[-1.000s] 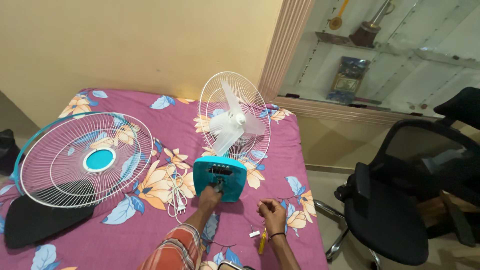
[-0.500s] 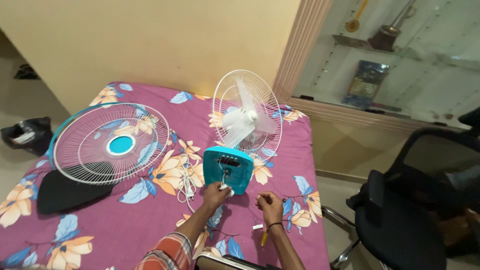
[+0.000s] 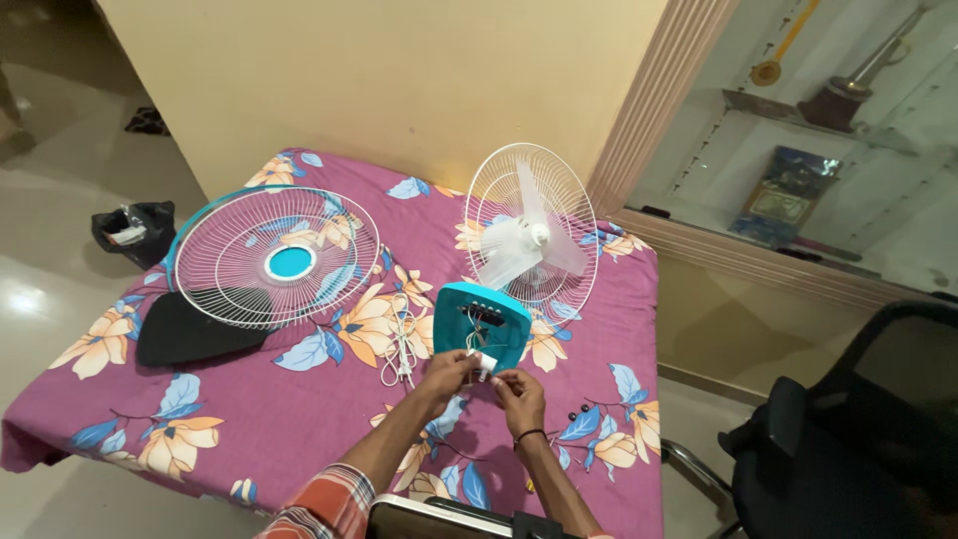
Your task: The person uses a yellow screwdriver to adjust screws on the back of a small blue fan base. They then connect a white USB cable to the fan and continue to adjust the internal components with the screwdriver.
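Note:
A table fan lies dismantled on a bed with a purple floral sheet (image 3: 299, 429). Its teal motor housing (image 3: 499, 334) stands upright, with thin wires hanging from the open back. Behind it are the white blades in the rear wire guard (image 3: 529, 235). My left hand (image 3: 447, 377) and my right hand (image 3: 521, 391) meet just below the housing. Both pinch a small white part (image 3: 486, 365) that hangs on the wires. The front wire guard (image 3: 274, 258), with a teal centre, rests on the left of the bed.
A black fan base (image 3: 185, 334) lies under the front guard, and a coiled white cord (image 3: 401, 349) beside the housing. Small dark screws (image 3: 577, 411) sit on the sheet at right. A black office chair (image 3: 848, 449) stands right; a black bag (image 3: 135, 225) is on the floor.
My right hand has come up from the sheet to join the left at the teal housing, and both now grip the white part. The view has swung left.

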